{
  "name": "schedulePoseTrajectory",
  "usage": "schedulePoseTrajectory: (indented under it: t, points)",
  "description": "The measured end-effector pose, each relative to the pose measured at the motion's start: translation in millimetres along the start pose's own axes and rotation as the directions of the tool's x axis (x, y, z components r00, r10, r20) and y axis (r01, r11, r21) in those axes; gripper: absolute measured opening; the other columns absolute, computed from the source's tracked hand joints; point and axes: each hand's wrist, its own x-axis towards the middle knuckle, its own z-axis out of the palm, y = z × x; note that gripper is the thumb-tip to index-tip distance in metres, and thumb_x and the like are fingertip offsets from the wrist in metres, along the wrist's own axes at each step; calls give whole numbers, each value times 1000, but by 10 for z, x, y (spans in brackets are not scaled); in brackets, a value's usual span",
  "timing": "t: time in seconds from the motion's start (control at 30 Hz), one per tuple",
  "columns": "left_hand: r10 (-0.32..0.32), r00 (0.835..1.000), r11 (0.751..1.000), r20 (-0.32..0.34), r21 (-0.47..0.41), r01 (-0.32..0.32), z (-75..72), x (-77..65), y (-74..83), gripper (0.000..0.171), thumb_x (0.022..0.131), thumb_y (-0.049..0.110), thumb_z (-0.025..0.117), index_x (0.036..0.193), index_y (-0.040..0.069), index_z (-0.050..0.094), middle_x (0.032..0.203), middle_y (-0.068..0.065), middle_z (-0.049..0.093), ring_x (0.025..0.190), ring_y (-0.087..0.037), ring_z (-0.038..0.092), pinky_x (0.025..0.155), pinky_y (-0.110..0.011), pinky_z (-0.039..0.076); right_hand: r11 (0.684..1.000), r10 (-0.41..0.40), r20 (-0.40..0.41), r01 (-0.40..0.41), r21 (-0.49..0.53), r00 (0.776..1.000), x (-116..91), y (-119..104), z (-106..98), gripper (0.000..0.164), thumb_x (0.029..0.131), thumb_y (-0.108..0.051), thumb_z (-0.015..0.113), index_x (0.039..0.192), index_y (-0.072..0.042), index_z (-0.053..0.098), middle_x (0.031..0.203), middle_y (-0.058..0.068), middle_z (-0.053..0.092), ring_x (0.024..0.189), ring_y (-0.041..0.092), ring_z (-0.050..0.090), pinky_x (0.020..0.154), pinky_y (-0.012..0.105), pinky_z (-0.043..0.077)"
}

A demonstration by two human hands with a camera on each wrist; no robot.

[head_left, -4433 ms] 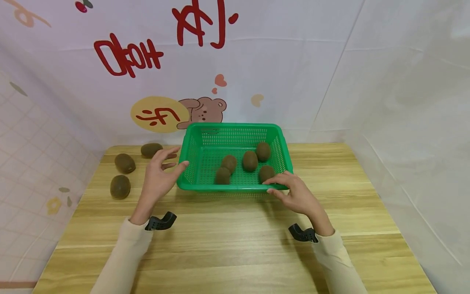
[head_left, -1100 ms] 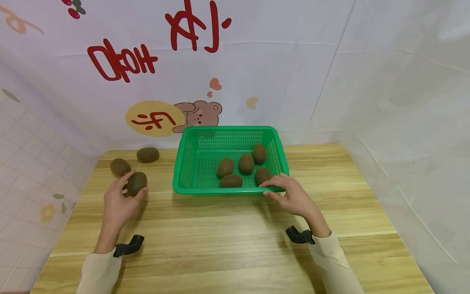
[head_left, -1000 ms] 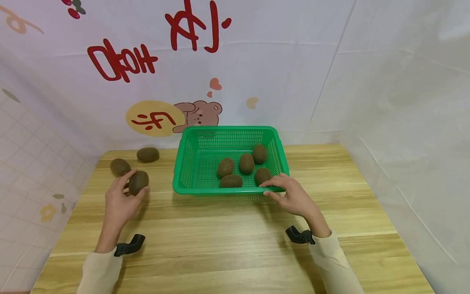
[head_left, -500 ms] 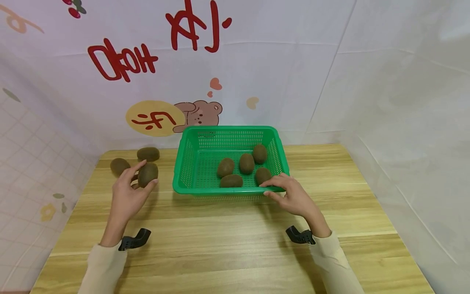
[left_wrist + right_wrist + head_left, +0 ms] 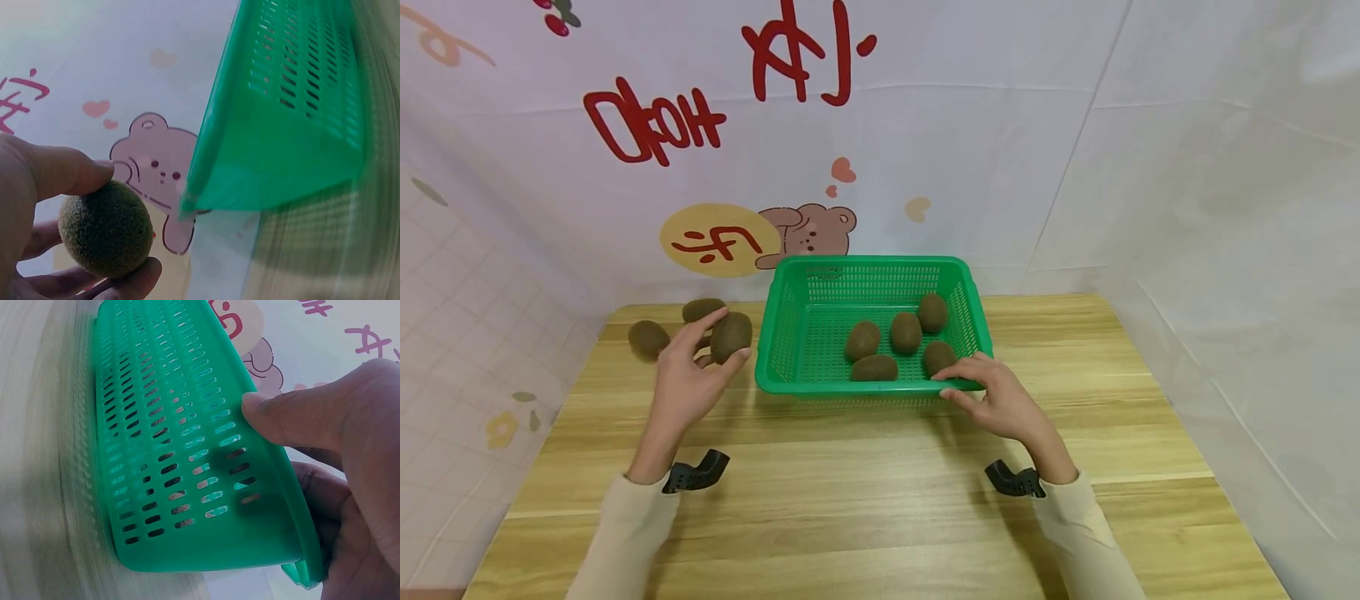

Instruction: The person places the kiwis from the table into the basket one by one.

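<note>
Carried rightward over the last half second, one brown, fuzzy, egg-shaped kiwifruit [image 5: 732,337] has come away from the far left of the bench [image 5: 850,508] and is now just beside the left rim of the rectangular green perforated plastic basket [image 5: 820,388], outside it and apart from it. The left hand [image 5: 688,383] grips this kiwifruit, thumb on the near side and fingers on the far side; in the left wrist view the fruit sits between thumb and fingertips, with the basket wall near. Of the two hands, the right hand [image 5: 1000,400] has stayed where it was, pinching the basket's near rim by the right corner: its thumb is outside the wall, its fingers over the inner side, well apart from the carried fruit. Close by those fingers, inside the basket, is a brown kiwifruit at the front right [image 5: 939,359]; whether they touch it I cannot tell. Four more brown kiwifruit [image 5: 906,333] lie in the basket's middle and right part, the frontmost on its side. Two loose brown kiwifruit [image 5: 648,340] rest on the bench beyond and to the left of the left hand, before a white printed cloth backdrop [image 5: 985,150]
</note>
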Motion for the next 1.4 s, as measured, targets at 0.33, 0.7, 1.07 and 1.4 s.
schedulePoseTrajectory:
  t: [0.33,0.7,1.07,1.4]
  points:
    - [24,998,999,57,-44,-21,179,75,162,63,93,20,78,150,14,54,138,-16,57,119,-35,60,86,-12,50,1000,-14,-7,14,15,1000,10,13,-8,22,93,-15,77,115,-20,78,102,-7,73,91,15,57,78,35,48]
    - [53,996,997,69,-67,-48,300,91,225,64,91,15,80,150,14,54,134,-17,59,115,-35,62,89,-53,60,1000,6,6,-6,10,1000,13,2,-2,22,94,-18,77,115,-22,78,101,-10,72,92,12,56,78,32,46]
    - [43,998,986,49,-164,-34,233,124,181,58,94,14,76,148,13,55,137,-15,56,120,-37,64,87,-9,54,1000,9,9,-9,15,1000,17,-3,-12,22,94,-18,77,115,-22,78,101,-11,72,91,14,56,77,33,46]
    - [29,1000,999,6,-33,-28,159,181,1,60,96,24,74,150,10,52,142,-19,54,127,-37,56,102,-60,53,1000,9,7,-9,14,1000,10,7,-12,23,94,-18,77,116,-23,78,100,-11,72,90,12,54,77,33,46]
